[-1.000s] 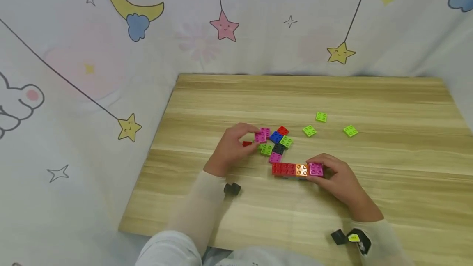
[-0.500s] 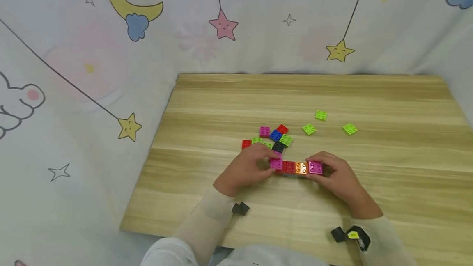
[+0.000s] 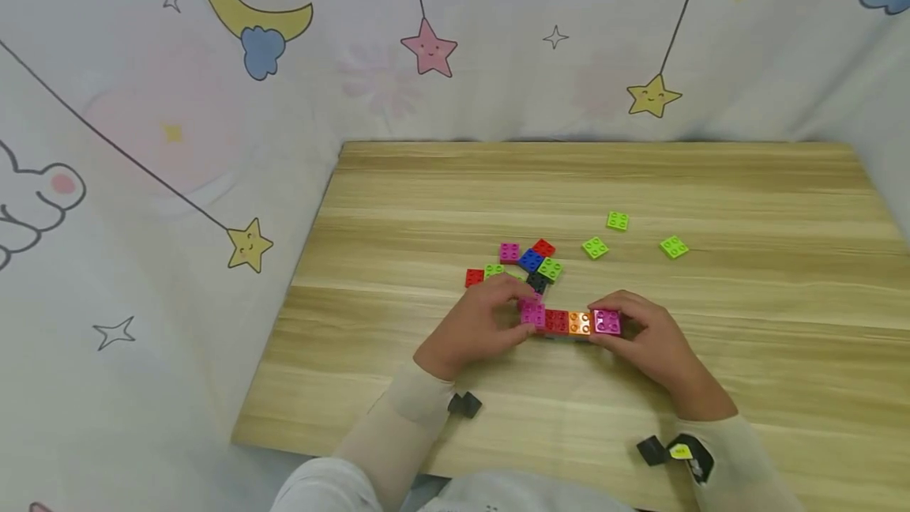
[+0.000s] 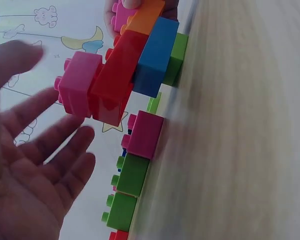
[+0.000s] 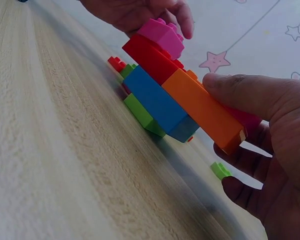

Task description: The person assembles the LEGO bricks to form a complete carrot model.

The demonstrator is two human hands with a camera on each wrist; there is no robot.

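A stepped build of toy building bricks stands low on the table: a green brick (image 5: 142, 116) at the bottom, a blue one (image 5: 160, 102) over it, then a red brick (image 3: 557, 322) and an orange brick (image 5: 202, 112) side by side. One pink brick (image 4: 80, 82) sits on the red brick's left end, another pink brick (image 3: 607, 322) on the orange one's right end. My right hand (image 3: 654, 346) pinches that right pink brick between thumb and fingers. Around the left pink brick my left hand (image 3: 472, 326) is spread, its thumb and fingers apart from it in the left wrist view.
Just behind the build lies a cluster of loose bricks, among them a blue brick (image 3: 531, 261), a black brick (image 3: 536, 283) and a red brick (image 3: 474, 278). Farther right are scattered green bricks (image 3: 595, 248). A printed curtain (image 3: 498, 101) hangs behind the wooden table (image 3: 426, 188).
My left hand has carried a pink brick from the cluster toward me and right, onto the build's left end, and loosened its fingers. The right hand keeps its hold.
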